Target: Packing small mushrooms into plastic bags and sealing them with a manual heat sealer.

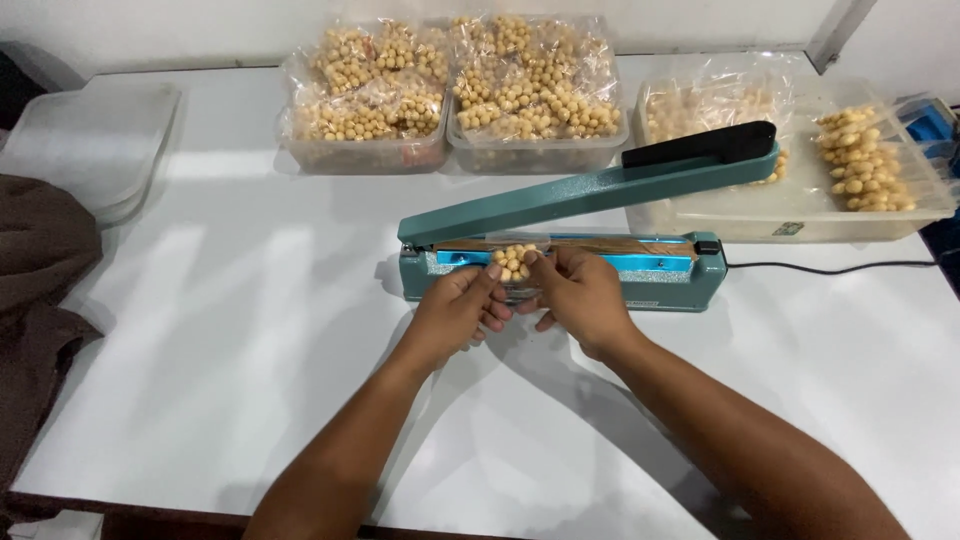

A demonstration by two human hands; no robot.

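Nearest us, two bare forearms reach over the white table (250, 330). Our left hand (455, 310) and right hand (578, 295) meet at a small clear packet of round yellow snacks (515, 262); the fingers of both are closed on its near edge, one hand at each side. The packet lies across the sealing bed of the teal impulse sealer (640, 270), toward the sealer's left end, its filled part on the far side of the bed. We judge the packet light, soft and slippery, its film apt to crease and its contents apt to roll or crush; it is best held by the empty film at the two corners, as here. Its long axis we cannot tell with certainty. The sealer's long axis runs left to right, and its lever arm (590, 190) stands raised, rising toward the black handle (700, 145) at right. Beyond stand two clear tubs of filled packets (450, 90) and, at right, a shallow clear tray (800, 215). A black cord (830, 267) leads off right.
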